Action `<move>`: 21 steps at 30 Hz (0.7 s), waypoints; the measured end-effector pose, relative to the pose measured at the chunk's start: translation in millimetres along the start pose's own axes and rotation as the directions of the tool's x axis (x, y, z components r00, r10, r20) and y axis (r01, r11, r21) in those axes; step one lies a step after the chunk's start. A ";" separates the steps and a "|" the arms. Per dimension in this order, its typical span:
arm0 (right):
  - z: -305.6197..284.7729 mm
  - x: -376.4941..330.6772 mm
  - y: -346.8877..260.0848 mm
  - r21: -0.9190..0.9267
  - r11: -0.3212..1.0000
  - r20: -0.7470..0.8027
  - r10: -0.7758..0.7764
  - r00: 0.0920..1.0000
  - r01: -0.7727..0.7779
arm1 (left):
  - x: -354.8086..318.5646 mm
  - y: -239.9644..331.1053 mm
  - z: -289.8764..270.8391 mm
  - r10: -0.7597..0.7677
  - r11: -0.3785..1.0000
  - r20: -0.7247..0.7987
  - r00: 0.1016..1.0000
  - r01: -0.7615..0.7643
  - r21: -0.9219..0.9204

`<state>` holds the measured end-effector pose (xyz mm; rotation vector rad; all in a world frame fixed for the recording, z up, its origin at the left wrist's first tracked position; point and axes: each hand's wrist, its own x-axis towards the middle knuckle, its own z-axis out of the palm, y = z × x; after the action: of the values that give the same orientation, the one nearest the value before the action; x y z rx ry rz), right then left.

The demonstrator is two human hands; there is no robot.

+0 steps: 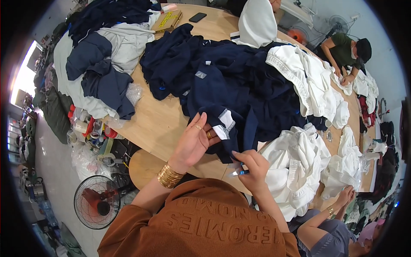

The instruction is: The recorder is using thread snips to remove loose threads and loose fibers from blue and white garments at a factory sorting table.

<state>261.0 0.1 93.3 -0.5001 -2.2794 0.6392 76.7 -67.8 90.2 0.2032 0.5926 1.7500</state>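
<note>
A navy garment [214,96] lies bunched in front of me, its near end hanging at the table's edge. A white fabric piece [224,124] with an overlocked edge shows on it. My left hand [191,141], palm up, has its fingers curled around the cloth beside that piece, the thumb held apart. My right hand [253,169] is closed around a small blue-handled tool [242,172] with a shiny tip; its exact kind is hard to make out. That hand's fingertips also touch the garment's lower edge.
More navy garments [171,60] fill the table's middle. White garments [295,167] are heaped to the right, grey and navy ones [100,68] to the left. A phone [198,17] and cardboard box [167,20] lie at the back. A floor fan [97,202] stands lower left. Other people work on the right.
</note>
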 end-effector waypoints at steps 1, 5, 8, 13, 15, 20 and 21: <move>-0.1 -4.0 0.5 0.000 1.000 -0.005 -0.024 1.000 0.024 | -1.0 0.8 5.3 -0.023 1.000 -0.013 1.000 0.022 -0.020; -7.3 -13.9 2.7 -0.012 0.999 -0.073 -0.036 0.997 0.035 | -0.2 -1.4 11.1 -0.062 0.998 -0.001 0.998 0.062 -0.029; -7.3 -20.9 -0.4 -0.045 0.998 -0.128 -0.043 0.991 0.038 | -4.2 -3.2 11.4 -0.061 0.997 -0.019 0.998 0.060 -0.041; -10.1 -27.9 -4.6 -0.044 0.999 -0.137 -0.019 0.990 0.013 | -8.4 -6.3 11.8 -0.071 0.996 0.021 0.997 0.072 -0.051; -11.2 -30.1 -5.9 -0.040 0.999 -0.124 -0.008 0.992 0.003 | -9.4 -6.9 13.5 -0.075 0.996 0.017 0.997 0.075 -0.037; -8.7 -34.2 -4.5 -0.049 0.999 -0.153 -0.018 0.988 0.011 | -10.7 -7.6 14.7 -0.050 0.999 0.022 0.999 0.051 -0.020; -8.3 -35.6 -3.2 -0.049 0.999 -0.163 -0.023 0.986 0.015 | -11.0 -7.8 14.6 -0.052 0.998 0.023 0.998 0.053 -0.020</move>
<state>290.5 -18.3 81.6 -0.5333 -2.1455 0.5156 92.7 -72.9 100.8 0.1905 0.5588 1.7004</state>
